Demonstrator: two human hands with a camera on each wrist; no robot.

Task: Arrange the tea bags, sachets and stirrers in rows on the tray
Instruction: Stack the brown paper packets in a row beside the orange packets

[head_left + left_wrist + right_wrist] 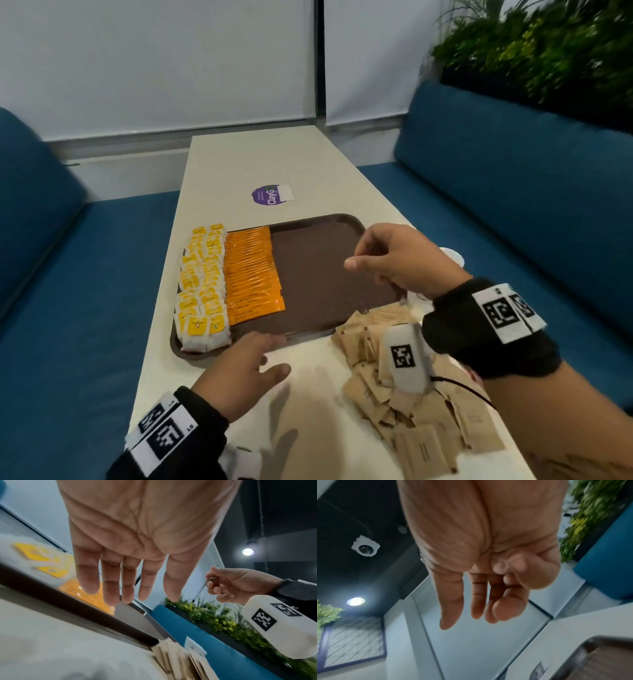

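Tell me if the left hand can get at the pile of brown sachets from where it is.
Probably yes: the left hand hovers open and empty over bare table, and nothing lies between it and the brown sachets.

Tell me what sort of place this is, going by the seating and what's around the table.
Probably a café or office break area. Blue upholstered benches face each other across a narrow white table, like a booth. A planter of greenery sits behind one bench, and a brown serving tray holds rows of tea bags.
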